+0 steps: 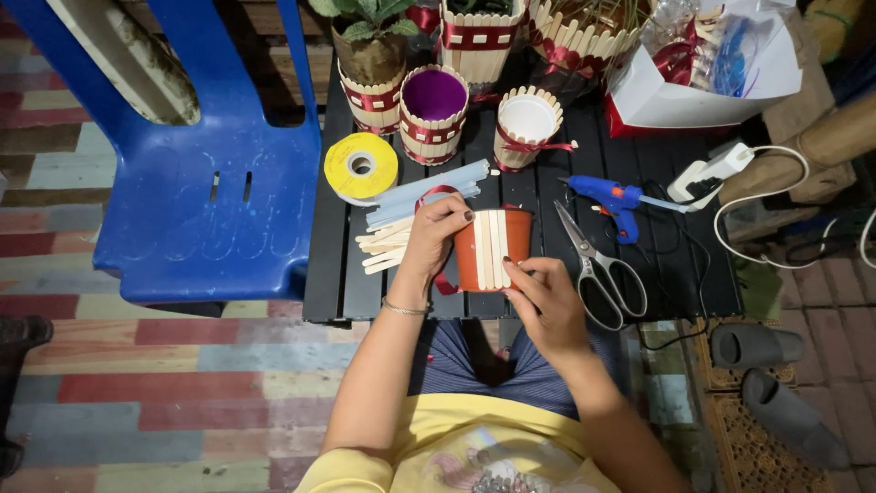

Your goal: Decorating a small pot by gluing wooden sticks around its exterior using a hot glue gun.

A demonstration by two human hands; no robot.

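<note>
Head view: the left hand (pixel 436 239) wraps the orange pot (pixel 494 249) on its side at the counter (pixel 511 196) edge, fingers curled over its rim, while the right hand's (pixel 544 297) fingers pinch a wooden stick (pixel 497 248) against the pot wall. If the glue has not set, that stick could slide askew. The pot, being round, might also roll toward the scissors (pixel 598 269).

Scissors (pixel 598 265), glue gun (pixel 610 196) (blue)
</note>
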